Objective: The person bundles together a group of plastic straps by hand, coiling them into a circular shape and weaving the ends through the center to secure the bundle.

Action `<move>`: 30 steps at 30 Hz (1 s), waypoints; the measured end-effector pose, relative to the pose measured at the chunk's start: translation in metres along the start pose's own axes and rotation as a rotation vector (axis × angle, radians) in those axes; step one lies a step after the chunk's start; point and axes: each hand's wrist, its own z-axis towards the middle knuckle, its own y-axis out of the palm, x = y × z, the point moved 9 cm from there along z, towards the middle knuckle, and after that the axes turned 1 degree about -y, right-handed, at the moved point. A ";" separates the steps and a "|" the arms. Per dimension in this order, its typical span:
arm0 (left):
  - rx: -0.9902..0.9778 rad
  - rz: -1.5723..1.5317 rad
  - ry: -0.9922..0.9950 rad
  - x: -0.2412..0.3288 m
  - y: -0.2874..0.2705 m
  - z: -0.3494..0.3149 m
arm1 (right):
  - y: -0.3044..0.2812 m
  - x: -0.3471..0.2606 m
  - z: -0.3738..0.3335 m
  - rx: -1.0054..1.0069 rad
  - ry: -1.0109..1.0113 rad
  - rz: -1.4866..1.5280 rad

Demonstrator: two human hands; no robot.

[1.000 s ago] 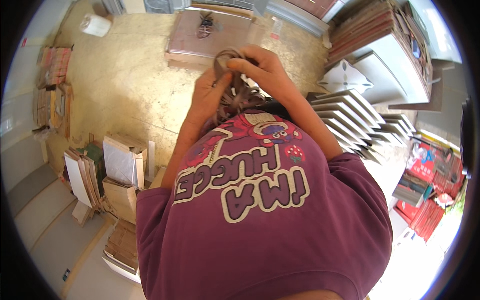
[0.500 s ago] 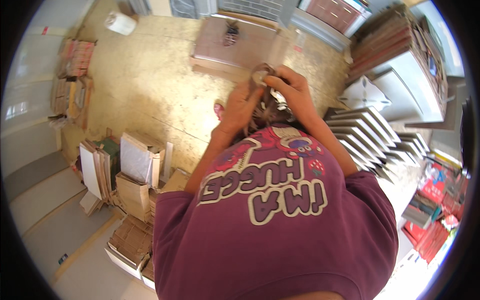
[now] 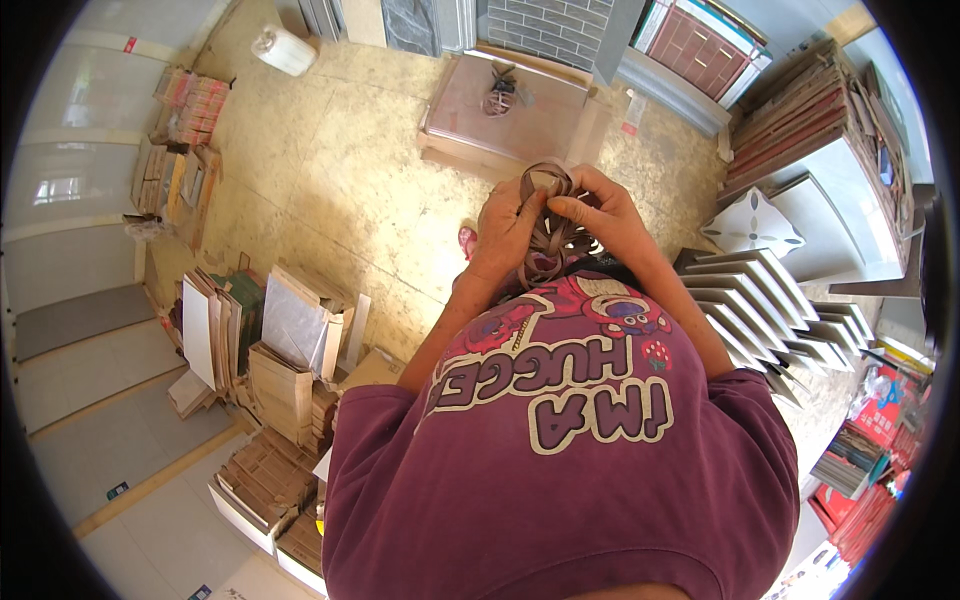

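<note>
In front of my chest, both hands work on a bundle of flat brown strips point(image 3: 548, 238) that loop and cross one another. My left hand point(image 3: 505, 228) is closed on the bundle's left side, its thumb pressed against the strips. The thumb and fingers of my right hand point(image 3: 603, 210) pinch a strip near the top, where a round loop rises above the hands. The bundle's lower part hangs close to my purple shirt point(image 3: 570, 490); some of its strips are hidden by my fingers.
Ahead, a low, flat stack of boxes point(image 3: 450, 110) carries a small brown woven-looking object point(image 3: 499, 95). Dark-edged tiles point(image 3: 745, 300) lean in a row at right. Cartons and panels point(image 3: 285, 385) stand at left. A white cylindrical container point(image 3: 284, 50) lies on the floor at far left.
My view has shifted, so the surroundings sit lower and farther right. My hands stay on the brown strips, and the crossing loops now show more clearly between them.
</note>
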 end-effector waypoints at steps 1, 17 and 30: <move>0.003 0.056 0.050 0.007 -0.001 0.001 | -0.002 -0.001 0.000 0.016 -0.066 -0.021; -0.059 0.568 0.367 0.049 0.014 0.008 | -0.007 -0.020 -0.003 0.051 -0.053 -0.557; 0.003 -0.250 -0.080 0.000 -0.029 0.024 | -0.092 -0.043 0.000 0.504 -0.313 0.109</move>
